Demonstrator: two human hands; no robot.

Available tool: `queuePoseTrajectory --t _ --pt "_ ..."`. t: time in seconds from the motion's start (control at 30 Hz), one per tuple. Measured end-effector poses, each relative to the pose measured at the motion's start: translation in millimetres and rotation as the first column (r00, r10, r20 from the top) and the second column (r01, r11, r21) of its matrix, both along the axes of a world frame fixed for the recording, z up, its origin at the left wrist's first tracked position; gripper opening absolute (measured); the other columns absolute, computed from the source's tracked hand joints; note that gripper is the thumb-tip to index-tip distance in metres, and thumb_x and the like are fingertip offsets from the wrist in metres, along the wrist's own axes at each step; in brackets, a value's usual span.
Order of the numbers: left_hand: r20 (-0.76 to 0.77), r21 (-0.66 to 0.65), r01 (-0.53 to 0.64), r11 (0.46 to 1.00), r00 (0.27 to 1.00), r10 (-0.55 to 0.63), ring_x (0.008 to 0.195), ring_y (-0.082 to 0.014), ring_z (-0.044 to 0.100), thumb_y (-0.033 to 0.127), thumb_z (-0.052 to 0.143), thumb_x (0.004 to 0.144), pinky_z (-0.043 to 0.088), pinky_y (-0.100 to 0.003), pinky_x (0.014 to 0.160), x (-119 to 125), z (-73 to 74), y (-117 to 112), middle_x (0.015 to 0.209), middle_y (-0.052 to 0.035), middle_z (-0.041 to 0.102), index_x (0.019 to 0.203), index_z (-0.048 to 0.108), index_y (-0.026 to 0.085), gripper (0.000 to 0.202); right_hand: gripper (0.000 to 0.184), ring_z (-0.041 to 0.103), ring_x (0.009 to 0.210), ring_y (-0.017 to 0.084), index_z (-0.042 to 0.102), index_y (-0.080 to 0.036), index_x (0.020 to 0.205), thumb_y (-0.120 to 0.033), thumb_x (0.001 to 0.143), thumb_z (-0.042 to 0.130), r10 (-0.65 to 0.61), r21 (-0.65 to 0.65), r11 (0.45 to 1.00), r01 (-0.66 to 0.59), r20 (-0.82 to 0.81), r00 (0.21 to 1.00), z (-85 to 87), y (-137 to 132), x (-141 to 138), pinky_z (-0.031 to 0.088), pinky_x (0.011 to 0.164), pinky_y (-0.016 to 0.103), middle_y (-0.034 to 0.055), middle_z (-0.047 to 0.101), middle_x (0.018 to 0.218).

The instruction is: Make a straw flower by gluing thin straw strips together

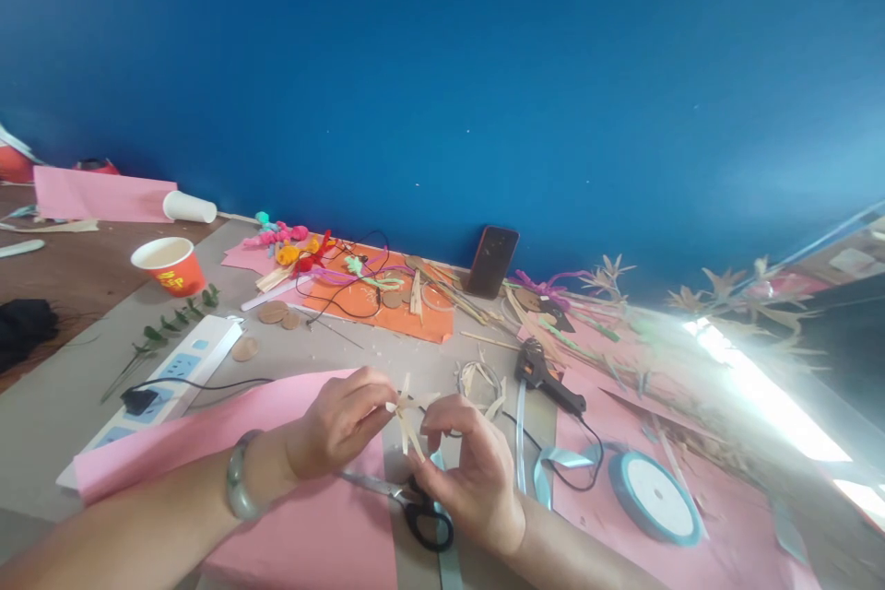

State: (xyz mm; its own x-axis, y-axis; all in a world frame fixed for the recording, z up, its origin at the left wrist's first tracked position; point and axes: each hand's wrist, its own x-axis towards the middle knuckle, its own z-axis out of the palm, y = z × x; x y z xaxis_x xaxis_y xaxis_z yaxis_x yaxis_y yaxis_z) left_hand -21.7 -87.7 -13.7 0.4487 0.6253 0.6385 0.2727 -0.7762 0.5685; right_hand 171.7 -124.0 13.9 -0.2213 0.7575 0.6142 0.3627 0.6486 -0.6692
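My left hand (pixel 342 424) and my right hand (pixel 470 470) meet above the table and both pinch a small pale star-shaped piece made of thin straw strips (pixel 409 417). The left hand's fingers are closed on its left side. Closed fingers of the right hand grip its right side. A pale green bangle (pixel 239 486) sits on my left wrist. Black-handled scissors (pixel 415 502) lie on the table just under my hands, beside a pink paper sheet (pixel 277 479).
A black glue gun (pixel 546 376) with its cord lies right of my hands, near a blue ribbon spool (pixel 654 498). A white power strip (pixel 180 369), an orange paper cup (pixel 170 265), orange paper (pixel 387 304) with scraps, a leaning phone (pixel 492 260) and dried straw stars (pixel 719 295) lie farther back.
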Motion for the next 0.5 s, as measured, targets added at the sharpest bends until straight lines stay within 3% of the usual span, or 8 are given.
queuePoseTrajectory --t 0.2,0.5 --pt "0.031 0.035 0.055 0.998 0.998 -0.056 0.084 -0.0164 0.057 0.01 0.045 0.089 0.05 -0.029 0.079 0.8 -1.3 2.0 0.089 -0.0071 0.062 0.102 0.056 0.018 0.019 0.032 0.057 0.072 0.016 0.059 -0.021 0.099 0.003 0.078 0.057 0.094 0.118 0.988 -0.102 0.072 0.993 4.9 -2.3 5.5 0.048 0.063 0.029 0.0039 0.063 0.08" --pt "0.056 0.055 0.069 0.996 0.996 -0.072 0.083 -0.0162 0.058 0.013 0.047 0.089 0.05 -0.026 0.073 0.7 7.0 0.9 0.087 -0.0073 0.064 0.099 0.057 0.017 0.015 0.025 0.057 0.071 0.015 0.056 -0.021 0.091 0.001 0.079 0.055 0.057 0.085 0.995 -0.058 0.01 0.998 6.1 -3.5 3.9 0.048 0.061 0.028 0.003 0.061 0.077"
